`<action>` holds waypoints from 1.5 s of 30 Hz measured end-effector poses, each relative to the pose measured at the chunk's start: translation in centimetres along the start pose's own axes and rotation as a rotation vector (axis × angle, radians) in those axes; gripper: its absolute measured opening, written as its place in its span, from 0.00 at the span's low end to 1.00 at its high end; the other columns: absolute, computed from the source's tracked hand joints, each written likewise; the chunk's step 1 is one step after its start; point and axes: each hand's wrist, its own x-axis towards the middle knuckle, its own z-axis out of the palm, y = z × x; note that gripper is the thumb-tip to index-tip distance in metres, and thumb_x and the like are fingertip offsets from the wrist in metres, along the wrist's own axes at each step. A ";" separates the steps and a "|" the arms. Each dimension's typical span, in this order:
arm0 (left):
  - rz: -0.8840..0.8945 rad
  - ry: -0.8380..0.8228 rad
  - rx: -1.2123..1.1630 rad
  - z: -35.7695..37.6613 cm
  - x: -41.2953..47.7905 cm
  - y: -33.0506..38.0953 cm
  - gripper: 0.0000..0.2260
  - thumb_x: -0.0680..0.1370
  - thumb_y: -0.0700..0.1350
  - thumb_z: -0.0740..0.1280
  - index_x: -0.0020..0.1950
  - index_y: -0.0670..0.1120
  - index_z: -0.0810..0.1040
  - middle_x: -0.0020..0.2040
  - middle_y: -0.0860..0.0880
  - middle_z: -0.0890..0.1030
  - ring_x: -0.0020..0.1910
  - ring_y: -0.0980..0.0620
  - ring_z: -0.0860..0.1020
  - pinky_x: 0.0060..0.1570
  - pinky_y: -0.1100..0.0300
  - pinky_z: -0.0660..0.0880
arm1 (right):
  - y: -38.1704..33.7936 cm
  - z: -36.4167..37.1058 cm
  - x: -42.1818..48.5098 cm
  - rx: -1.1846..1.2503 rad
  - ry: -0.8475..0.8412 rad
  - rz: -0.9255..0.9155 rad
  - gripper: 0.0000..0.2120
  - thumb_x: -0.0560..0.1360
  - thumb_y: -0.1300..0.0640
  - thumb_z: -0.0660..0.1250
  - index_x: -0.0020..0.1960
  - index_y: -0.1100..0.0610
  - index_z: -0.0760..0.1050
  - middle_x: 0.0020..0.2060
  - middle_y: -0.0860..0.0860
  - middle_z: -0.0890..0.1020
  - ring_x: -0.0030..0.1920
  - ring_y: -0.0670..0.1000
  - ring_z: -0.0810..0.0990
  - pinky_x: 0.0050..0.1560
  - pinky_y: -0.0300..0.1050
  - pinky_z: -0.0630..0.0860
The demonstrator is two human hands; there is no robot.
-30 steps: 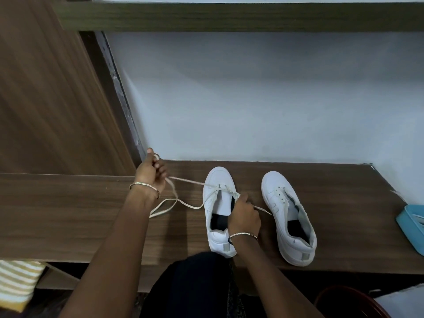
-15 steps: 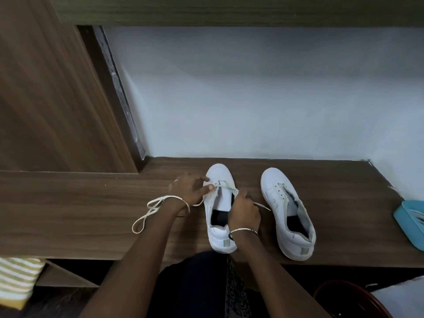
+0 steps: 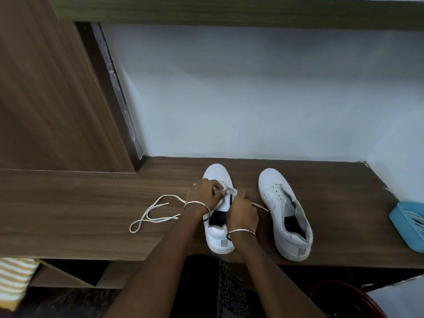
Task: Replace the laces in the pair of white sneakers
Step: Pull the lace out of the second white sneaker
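Observation:
Two white sneakers stand toe-away on the wooden shelf [image 3: 91, 203]. Both hands work over the eyelets of the left sneaker [image 3: 216, 175]. My left hand [image 3: 204, 193] pinches the white lace [image 3: 156, 214] at the shoe's left eyelets; the lace's long free part trails in loops across the wood to the left. My right hand [image 3: 242, 211] pinches the lace on the shoe's right side, and a short tipped end sticks out to its right. The right sneaker [image 3: 284, 214] stands apart, with bare eyelets and no lace visible.
A light blue tray [image 3: 406, 226] holding white laces sits at the shelf's right edge. A pale wall rises behind the shoes and a wooden panel to the left. A dark red bucket rim [image 3: 344, 299] and striped cloth [image 3: 13, 278] lie below the shelf.
My left hand came back from the far left to the sneaker's eyelets. The pulled-out lace went slack and now lies in loops on the wood. My right hand stayed at the shoe.

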 end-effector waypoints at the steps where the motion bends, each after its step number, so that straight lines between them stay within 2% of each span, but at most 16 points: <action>1: 0.015 0.009 -0.016 -0.1 0.1 -0.1 0.07 0.76 0.57 0.68 0.41 0.56 0.78 0.43 0.51 0.79 0.49 0.46 0.79 0.46 0.55 0.73 | 0.0 0.0 0.0 -0.004 0.000 0.000 0.11 0.83 0.59 0.54 0.64 0.59 0.66 0.56 0.57 0.82 0.54 0.58 0.83 0.47 0.48 0.77; 5: 0.005 0.121 -0.224 -0.7 -0.2 -0.6 0.05 0.75 0.43 0.71 0.39 0.49 0.83 0.39 0.49 0.80 0.42 0.47 0.78 0.42 0.57 0.71 | 0.0 -0.1 -0.2 -0.012 0.002 0.003 0.12 0.82 0.61 0.55 0.65 0.60 0.66 0.55 0.57 0.82 0.54 0.58 0.83 0.48 0.49 0.77; 8: -0.184 0.176 -0.922 -1.8 -1.0 -1.5 0.17 0.76 0.32 0.66 0.32 0.51 0.80 0.38 0.50 0.83 0.40 0.47 0.78 0.47 0.54 0.73 | 0.0 -0.2 -0.2 -0.005 0.009 0.009 0.13 0.82 0.61 0.56 0.65 0.59 0.66 0.55 0.57 0.82 0.54 0.59 0.83 0.48 0.49 0.78; 12: -0.331 0.131 -1.644 -4.1 -2.0 -2.7 0.13 0.84 0.38 0.56 0.41 0.47 0.70 0.36 0.49 0.84 0.37 0.51 0.83 0.46 0.52 0.76 | 0.0 -0.2 -0.4 -0.006 0.015 0.005 0.15 0.82 0.61 0.56 0.68 0.60 0.65 0.55 0.57 0.82 0.54 0.59 0.83 0.47 0.49 0.78; 14: -0.363 0.195 -1.889 -5.6 -2.1 -3.3 0.12 0.84 0.40 0.57 0.42 0.47 0.71 0.30 0.50 0.76 0.27 0.54 0.77 0.45 0.50 0.81 | 0.0 -0.2 -0.5 -0.008 0.018 0.003 0.16 0.82 0.60 0.56 0.69 0.60 0.65 0.55 0.57 0.82 0.54 0.59 0.83 0.48 0.49 0.78; 15: -0.360 0.241 -1.941 -6.5 -2.0 -3.5 0.11 0.83 0.41 0.58 0.41 0.47 0.72 0.29 0.51 0.71 0.23 0.56 0.72 0.38 0.56 0.82 | 0.0 -0.3 -0.5 -0.010 0.019 0.005 0.16 0.82 0.60 0.57 0.69 0.60 0.65 0.56 0.57 0.82 0.55 0.59 0.83 0.48 0.49 0.78; 17: -0.320 0.300 -1.938 -8.4 -1.9 -3.8 0.11 0.83 0.41 0.58 0.41 0.48 0.70 0.29 0.52 0.66 0.21 0.57 0.65 0.25 0.67 0.70 | -0.1 -0.3 -0.5 -0.010 0.013 0.009 0.16 0.83 0.59 0.57 0.69 0.59 0.65 0.57 0.57 0.82 0.56 0.59 0.82 0.49 0.49 0.78; 21: -0.164 0.275 -1.920 -12.1 -2.0 -3.7 0.11 0.82 0.41 0.56 0.41 0.49 0.69 0.26 0.54 0.66 0.21 0.58 0.62 0.21 0.66 0.57 | -0.2 -0.5 -0.6 -0.015 0.016 0.015 0.14 0.82 0.61 0.55 0.67 0.60 0.66 0.57 0.58 0.81 0.56 0.60 0.82 0.49 0.49 0.77; 30: 0.044 0.248 -2.007 -18.8 -3.5 -4.1 0.07 0.82 0.46 0.60 0.43 0.49 0.71 0.29 0.54 0.66 0.22 0.58 0.60 0.19 0.67 0.56 | -0.3 -0.5 -0.7 0.010 0.020 0.007 0.13 0.81 0.60 0.60 0.65 0.61 0.67 0.56 0.59 0.81 0.56 0.60 0.82 0.48 0.50 0.77; 33: 0.017 0.207 -2.008 -18.8 -3.8 -3.3 0.09 0.83 0.45 0.58 0.43 0.48 0.71 0.28 0.54 0.66 0.22 0.58 0.60 0.19 0.67 0.56 | -1.4 -0.9 -0.6 0.036 0.201 -0.097 0.15 0.77 0.61 0.66 0.62 0.62 0.72 0.55 0.60 0.81 0.56 0.61 0.80 0.50 0.53 0.76; 35: -0.005 0.150 -2.026 -17.7 -3.6 -2.1 0.10 0.83 0.44 0.56 0.43 0.47 0.71 0.28 0.53 0.66 0.21 0.58 0.61 0.18 0.67 0.57 | -3.0 -1.4 -1.2 0.196 0.322 -0.307 0.21 0.71 0.59 0.71 0.62 0.62 0.74 0.55 0.59 0.80 0.55 0.60 0.79 0.52 0.54 0.76; 37: -0.027 0.105 -2.032 -16.6 -3.4 -0.8 0.11 0.84 0.44 0.56 0.43 0.46 0.71 0.27 0.53 0.66 0.20 0.58 0.61 0.18 0.67 0.58 | -5.4 -2.6 -2.5 0.369 0.200 -0.515 0.25 0.70 0.56 0.70 0.67 0.58 0.73 0.58 0.55 0.79 0.57 0.57 0.78 0.56 0.51 0.75; 38: -0.038 0.093 -2.007 -16.3 -3.3 -0.2 0.11 0.84 0.44 0.57 0.43 0.46 0.71 0.27 0.53 0.66 0.20 0.58 0.61 0.18 0.67 0.58 | -6.6 -2.9 -3.1 0.386 0.047 -0.572 0.25 0.72 0.54 0.70 0.68 0.57 0.71 0.60 0.55 0.78 0.58 0.56 0.77 0.57 0.48 0.73; 41: -0.116 0.132 -1.700 -15.6 -3.5 -0.1 0.09 0.82 0.46 0.62 0.43 0.47 0.73 0.27 0.53 0.67 0.21 0.58 0.62 0.20 0.66 0.58 | -8.5 -1.1 -3.7 0.231 -0.361 -0.622 0.22 0.73 0.52 0.71 0.64 0.58 0.72 0.59 0.56 0.76 0.60 0.57 0.76 0.58 0.46 0.72; 43: -0.204 0.191 -1.441 -14.6 -4.1 -1.1 0.07 0.81 0.45 0.65 0.43 0.48 0.75 0.28 0.53 0.67 0.23 0.58 0.61 0.22 0.65 0.59 | -8.1 1.3 -3.7 0.078 -0.452 -0.578 0.25 0.74 0.51 0.71 0.66 0.59 0.70 0.61 0.58 0.75 0.62 0.59 0.75 0.60 0.49 0.72; 45: -0.286 0.213 -1.427 -13.4 -4.8 -2.5 0.08 0.81 0.44 0.65 0.42 0.48 0.75 0.29 0.52 0.67 0.23 0.57 0.61 0.23 0.64 0.60 | -7.8 3.5 -3.8 -0.075 -0.430 -0.554 0.31 0.76 0.50 0.70 0.73 0.59 0.63 0.66 0.58 0.71 0.66 0.61 0.72 0.64 0.52 0.70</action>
